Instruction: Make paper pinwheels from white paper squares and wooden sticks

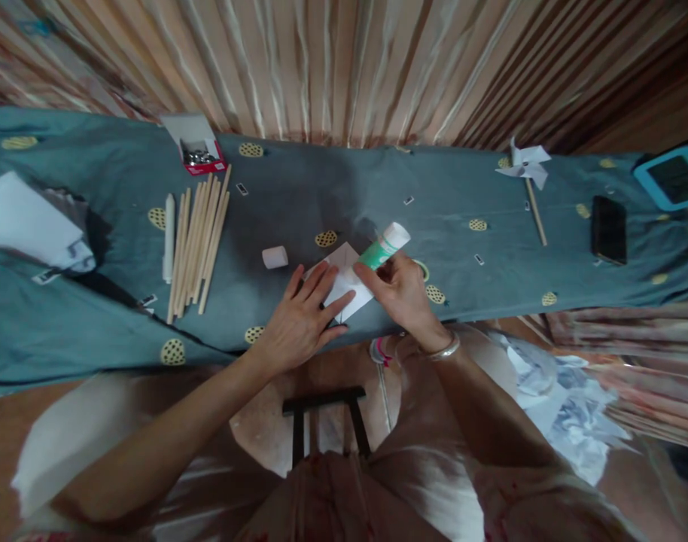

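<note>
A small sheet of white paper [355, 301] lies near the front edge of the cloth-covered table. My left hand [302, 320] rests on its left part with the fingers spread flat. A green and white glue stick [382, 247] is gripped in my right hand [403, 290], tilted, its lower end at the paper. Whether the glue touches the sheet is hidden by my fingers. The white cap [275, 257] lies on its side to the left of the paper.
Several wooden sticks [200, 241] and a white pen-like tube [168, 237] lie left, below an open box of metal pieces [202, 156]. White sheets [31, 218] sit far left. A paper pinwheel [528, 164], a black phone [609, 229] and a blue-framed device [674, 178] lie right. Crumpled paper [575, 406] is lower right.
</note>
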A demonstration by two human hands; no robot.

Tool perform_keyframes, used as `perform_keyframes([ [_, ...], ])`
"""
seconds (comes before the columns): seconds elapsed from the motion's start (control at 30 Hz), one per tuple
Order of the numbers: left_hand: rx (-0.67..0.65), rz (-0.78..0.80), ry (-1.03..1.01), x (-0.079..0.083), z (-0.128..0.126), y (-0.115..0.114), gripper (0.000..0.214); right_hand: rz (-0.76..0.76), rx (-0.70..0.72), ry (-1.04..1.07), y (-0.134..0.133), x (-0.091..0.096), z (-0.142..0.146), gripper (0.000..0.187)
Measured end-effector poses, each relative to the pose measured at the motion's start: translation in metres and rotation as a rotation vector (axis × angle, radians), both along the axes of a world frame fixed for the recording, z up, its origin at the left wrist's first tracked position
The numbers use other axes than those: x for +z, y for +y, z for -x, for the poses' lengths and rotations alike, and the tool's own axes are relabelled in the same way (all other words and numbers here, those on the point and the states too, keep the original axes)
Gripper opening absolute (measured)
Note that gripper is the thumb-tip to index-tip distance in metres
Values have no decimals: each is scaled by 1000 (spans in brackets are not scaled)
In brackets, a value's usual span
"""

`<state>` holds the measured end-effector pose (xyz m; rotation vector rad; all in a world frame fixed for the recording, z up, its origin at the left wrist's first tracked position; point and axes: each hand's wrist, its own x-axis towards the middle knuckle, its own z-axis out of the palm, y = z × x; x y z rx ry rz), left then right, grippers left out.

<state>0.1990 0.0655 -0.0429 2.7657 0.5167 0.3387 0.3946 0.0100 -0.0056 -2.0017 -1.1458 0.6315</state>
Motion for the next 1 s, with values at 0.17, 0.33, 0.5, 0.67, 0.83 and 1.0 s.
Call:
perform_keyframes([
  [0.17, -12, -38, 14, 1, 0, 0, 52, 8, 56, -142, 1, 1, 3, 31],
  [0.33, -10, -53, 32, 2, 0, -1, 53, -9, 74, -219, 2, 0, 6, 33],
  [0.5, -7, -61, 34, 2, 0, -1, 55, -26, 87, -242, 4, -2, 7, 31],
  [0.67, -12, -46, 18, 1, 0, -1, 52, -44, 109, -269, 4, -3, 8, 31],
  [0.83, -11, -39, 13, 0, -1, -1, 53, -58, 135, -301, 3, -4, 8, 35],
  [1.0, -14, -39, 12, 2, -1, -1, 52, -65, 141, -321, 4, -4, 9, 36],
])
